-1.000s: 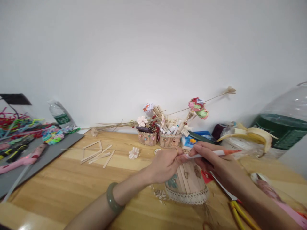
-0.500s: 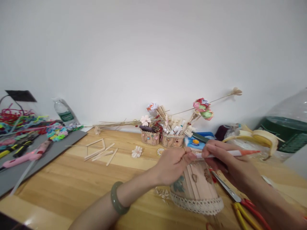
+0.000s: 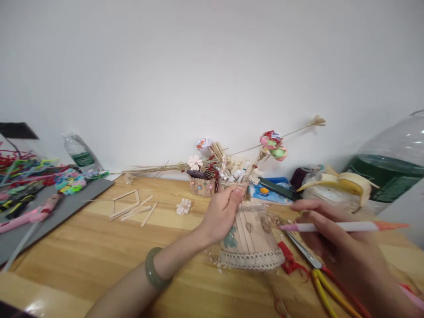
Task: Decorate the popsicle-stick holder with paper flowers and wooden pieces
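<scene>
My left hand (image 3: 221, 216), a green bangle on its wrist, grips the upper left edge of a craft-stick holder (image 3: 253, 234). The holder has vertical wooden sticks, a painted green leaf, small brown motifs and a white lace band around its lower end. Held in my right hand (image 3: 334, 247) is a marker pen (image 3: 351, 226) with a white barrel, an orange right end and a pink left end. Its pink tip points at the holder's right side, apart from it. Whether a cap sits inside my left hand is hidden.
Red-and-yellow scissors (image 3: 319, 271) lie under my right hand beside a red scrap (image 3: 289, 260). Behind stand decorated cups (image 3: 202, 186) with dried flowers, a blue packet (image 3: 270, 194) and a peeled banana (image 3: 351, 183). Loose sticks (image 3: 134, 207) and a pink glue gun (image 3: 33, 214) lie left.
My hands have moved apart; the marker's pink end has come into view. My left hand has gone from the marker to the holder, and my right hand has moved right and down.
</scene>
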A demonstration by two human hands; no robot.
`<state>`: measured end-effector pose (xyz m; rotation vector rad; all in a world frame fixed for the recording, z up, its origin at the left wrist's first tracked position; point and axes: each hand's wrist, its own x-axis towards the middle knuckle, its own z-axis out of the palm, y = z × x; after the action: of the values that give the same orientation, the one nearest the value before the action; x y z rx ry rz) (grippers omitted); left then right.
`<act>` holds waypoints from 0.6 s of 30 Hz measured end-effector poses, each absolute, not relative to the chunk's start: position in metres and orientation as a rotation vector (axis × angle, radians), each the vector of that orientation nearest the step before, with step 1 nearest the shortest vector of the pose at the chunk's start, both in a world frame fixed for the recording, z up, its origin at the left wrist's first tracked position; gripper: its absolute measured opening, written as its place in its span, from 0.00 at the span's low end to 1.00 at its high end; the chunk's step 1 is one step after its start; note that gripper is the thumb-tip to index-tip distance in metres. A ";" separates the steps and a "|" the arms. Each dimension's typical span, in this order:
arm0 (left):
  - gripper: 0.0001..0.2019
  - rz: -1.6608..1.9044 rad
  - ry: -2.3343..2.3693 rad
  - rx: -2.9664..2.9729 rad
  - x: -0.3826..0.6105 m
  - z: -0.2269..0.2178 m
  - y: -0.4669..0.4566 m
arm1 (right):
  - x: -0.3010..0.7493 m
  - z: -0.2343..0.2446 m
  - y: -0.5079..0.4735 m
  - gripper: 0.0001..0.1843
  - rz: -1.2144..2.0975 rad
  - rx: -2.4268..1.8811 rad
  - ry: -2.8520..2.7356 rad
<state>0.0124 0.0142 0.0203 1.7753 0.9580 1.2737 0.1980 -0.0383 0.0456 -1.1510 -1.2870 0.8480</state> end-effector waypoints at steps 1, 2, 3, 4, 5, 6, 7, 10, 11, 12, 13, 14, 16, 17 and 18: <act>0.18 1.273 0.983 1.770 0.014 0.017 0.014 | 0.188 0.040 -0.038 0.19 0.919 -1.128 -1.282; 0.18 1.270 1.007 1.763 0.015 0.015 0.014 | 0.180 0.035 -0.036 0.19 0.985 -1.093 -1.269; 0.18 1.265 1.031 1.754 0.017 0.012 0.013 | 0.174 0.031 -0.034 0.19 1.003 -1.061 -1.263; 0.18 1.262 1.057 1.745 0.018 0.010 0.013 | 0.169 0.028 -0.031 0.20 1.002 -1.036 -1.257; 0.18 1.260 1.081 1.734 0.019 0.009 0.012 | 0.166 0.024 -0.028 0.21 0.990 -1.024 -1.254; 0.18 1.261 1.101 1.723 0.020 0.008 0.012 | 0.164 0.021 -0.026 0.20 0.972 -1.021 -1.256; 0.18 1.267 1.116 1.713 0.020 0.007 0.012 | 0.162 0.018 -0.023 0.19 0.958 -1.023 -1.256; 0.17 1.283 1.133 1.690 0.021 0.007 0.013 | 0.158 0.010 -0.019 0.14 0.887 -1.038 -1.281; 0.17 1.282 1.135 1.686 0.021 0.007 0.013 | 0.157 0.008 -0.018 0.15 0.846 -1.038 -1.298; 0.17 1.280 1.137 1.683 0.021 0.007 0.013 | 0.156 0.006 -0.018 0.15 0.805 -1.037 -1.319; 0.17 1.275 1.139 1.682 0.020 0.007 0.014 | 0.155 0.006 -0.018 0.16 0.776 -1.035 -1.343; 0.18 1.273 1.136 1.680 0.020 0.006 0.013 | 0.155 0.005 -0.019 0.16 0.758 -1.029 -1.363; 0.18 1.280 1.128 1.669 0.019 0.006 0.013 | 0.156 0.006 -0.019 0.17 0.733 -1.033 -1.403; 0.18 1.284 1.126 1.662 0.019 0.006 0.013 | 0.156 0.007 -0.019 0.17 0.725 -1.046 -1.423; 0.18 1.286 1.124 1.654 0.018 0.006 0.012 | 0.157 0.008 -0.019 0.17 0.721 -1.061 -1.448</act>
<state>0.0184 0.0124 0.0056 1.6541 1.1238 1.2856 0.1569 -0.0186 0.0083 -1.0613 -1.4478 0.7207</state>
